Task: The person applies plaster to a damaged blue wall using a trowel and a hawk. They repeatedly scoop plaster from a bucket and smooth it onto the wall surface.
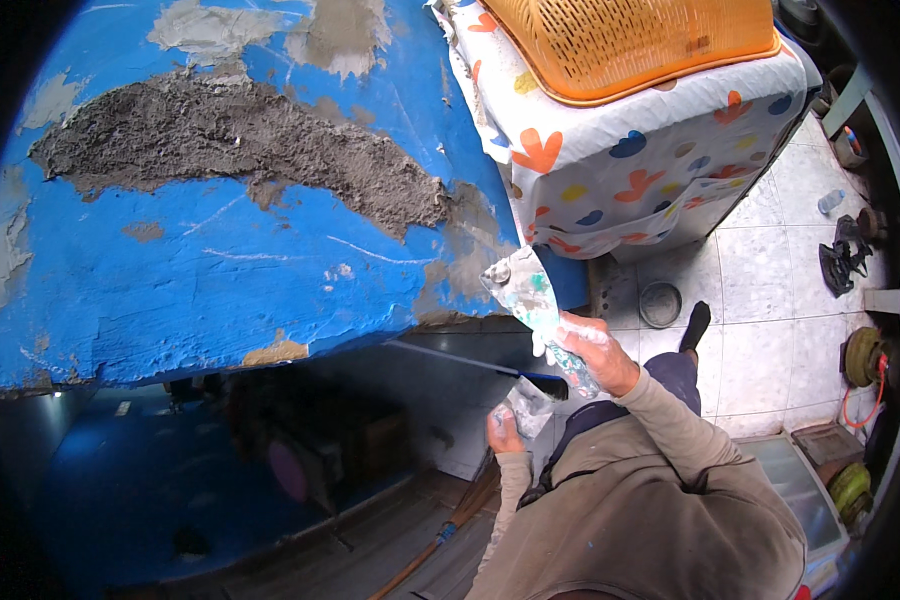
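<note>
My right hand point(602, 356) is wrapped round the handle of a putty knife point(526, 286). Its wide blade, smeared with white and green, carries a grey lump at one corner. The blade is at the edge of the blue painted wall point(300, 255); whether it touches is hard to tell. Across that wall runs a rough bare grey patch point(230, 140), with smoother grey smears around it. Lower and to the left, my left hand point(505, 430) grips a whitish, flat-looking piece point(531, 405) whose kind I cannot make out.
Right of the wall stands a box-shaped thing under a patterned cloth point(610, 190), bearing an orange perforated basket point(640, 45). A round bowl point(660, 304) sits on the tiled floor point(755, 275) near my foot. A broom point(440, 540) leans at lower left.
</note>
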{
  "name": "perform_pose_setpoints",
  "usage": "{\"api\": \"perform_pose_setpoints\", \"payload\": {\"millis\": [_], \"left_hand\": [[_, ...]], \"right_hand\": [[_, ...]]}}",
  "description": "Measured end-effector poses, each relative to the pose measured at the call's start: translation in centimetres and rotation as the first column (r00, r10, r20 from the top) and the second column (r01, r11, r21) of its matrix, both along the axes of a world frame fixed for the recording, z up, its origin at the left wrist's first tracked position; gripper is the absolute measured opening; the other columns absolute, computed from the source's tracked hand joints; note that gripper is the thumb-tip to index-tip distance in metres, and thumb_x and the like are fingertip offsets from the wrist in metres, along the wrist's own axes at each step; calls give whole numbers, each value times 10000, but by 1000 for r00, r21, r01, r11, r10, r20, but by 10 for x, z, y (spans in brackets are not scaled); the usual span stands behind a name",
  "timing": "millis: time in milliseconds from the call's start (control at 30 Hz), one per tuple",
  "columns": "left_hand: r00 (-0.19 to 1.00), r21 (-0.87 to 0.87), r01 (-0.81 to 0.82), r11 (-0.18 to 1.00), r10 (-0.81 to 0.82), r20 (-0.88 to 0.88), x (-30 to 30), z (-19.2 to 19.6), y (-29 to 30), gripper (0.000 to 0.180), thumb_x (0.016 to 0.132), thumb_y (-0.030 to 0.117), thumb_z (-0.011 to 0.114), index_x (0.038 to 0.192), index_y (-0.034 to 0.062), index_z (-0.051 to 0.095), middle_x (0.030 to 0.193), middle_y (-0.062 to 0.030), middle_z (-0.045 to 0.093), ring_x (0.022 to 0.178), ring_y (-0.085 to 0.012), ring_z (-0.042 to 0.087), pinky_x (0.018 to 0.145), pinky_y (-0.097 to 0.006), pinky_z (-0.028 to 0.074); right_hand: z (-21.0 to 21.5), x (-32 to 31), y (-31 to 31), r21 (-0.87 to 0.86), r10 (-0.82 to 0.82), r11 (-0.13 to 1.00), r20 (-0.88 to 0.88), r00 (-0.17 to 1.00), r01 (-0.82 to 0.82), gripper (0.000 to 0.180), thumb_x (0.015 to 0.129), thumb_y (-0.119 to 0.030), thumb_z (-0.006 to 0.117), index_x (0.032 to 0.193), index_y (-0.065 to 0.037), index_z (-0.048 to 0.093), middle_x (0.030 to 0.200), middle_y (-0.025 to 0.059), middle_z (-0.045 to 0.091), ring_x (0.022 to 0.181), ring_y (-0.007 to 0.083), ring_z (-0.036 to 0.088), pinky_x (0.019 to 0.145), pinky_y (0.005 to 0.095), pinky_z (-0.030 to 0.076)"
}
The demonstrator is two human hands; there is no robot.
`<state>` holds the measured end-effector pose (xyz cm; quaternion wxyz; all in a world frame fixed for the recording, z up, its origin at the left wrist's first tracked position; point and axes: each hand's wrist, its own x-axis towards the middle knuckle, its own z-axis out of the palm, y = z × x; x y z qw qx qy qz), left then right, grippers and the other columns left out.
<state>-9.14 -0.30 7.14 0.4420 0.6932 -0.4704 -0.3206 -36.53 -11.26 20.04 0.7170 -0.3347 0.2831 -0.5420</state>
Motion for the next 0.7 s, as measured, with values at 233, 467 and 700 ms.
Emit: {"api": "perform_pose_setpoints", "payload": {"millis": [233, 467, 700], "left_hand": [[1000, -32, 8, 999, -7, 13, 0, -1, 5, 271, 963, 224, 573, 1048, -33, 585, 972, -98, 618, 896, -170, 538, 825, -323, 444], [995, 96, 17, 995, -26, 92, -11, 13, 2, 233, 964, 180, 554, 1071, -24, 590, 1004, -74, 626, 916, -161, 547, 843, -309, 443], [999, 53, 26, 998, -24, -30, -6, -8, 5, 242, 971, 208, 572, 1075, -10, 585, 977, -68, 618, 880, -152, 530, 823, -303, 450]], "right_hand": [[6, 2, -4, -31, 16, 999, -15, 1000, -16, 358, 994, -264, 467, 1179, 17, 588, 933, 60, 651, 842, 108, 561, 782, 265, 447], [-12, -8, 5, 90, 37, 995, 3, 999, -37, 333, 1000, -291, 466, 1078, 3, 601, 817, 38, 648, 564, 63, 547, 472, 208, 420], [-23, -13, 17, 199, 41, 978, 98, 994, -60, 372, 1010, -329, 463, 1038, 22, 583, 729, 56, 614, 446, 77, 511, 385, 201, 397]]}}
